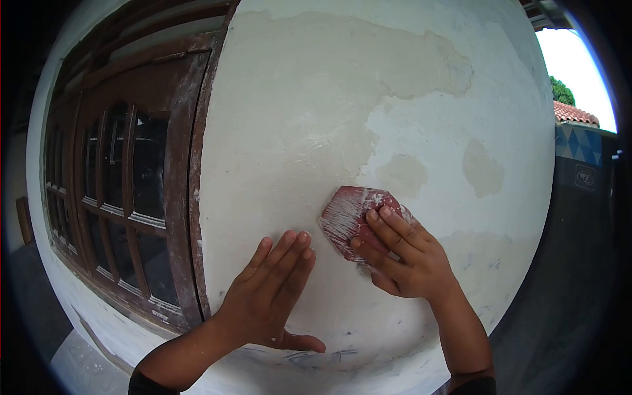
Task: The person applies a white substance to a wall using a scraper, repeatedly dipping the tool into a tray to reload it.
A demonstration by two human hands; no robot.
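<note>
My right hand (412, 258) grips a flat red putty spreader (347, 220), its fingers laid over the face and the thumb underneath. White streaks and flecks coat the spreader, which lies against the pale wall (263, 118). Left of it, my left hand (266, 289) is open, palm toward the wall, with fingers pointing up and the thumb stretched out to the right. It holds nothing. Beige patches (421, 59) mark the wall above and around the spreader, and a glossy area shows just above it.
A brown wooden window frame (181, 151) with dark glass panes borders the wall on the left. Along the right stands a dark surface (579, 230) with a blue patterned band (579, 146). Beyond it are a tiled roof (574, 114) and a tree (561, 92).
</note>
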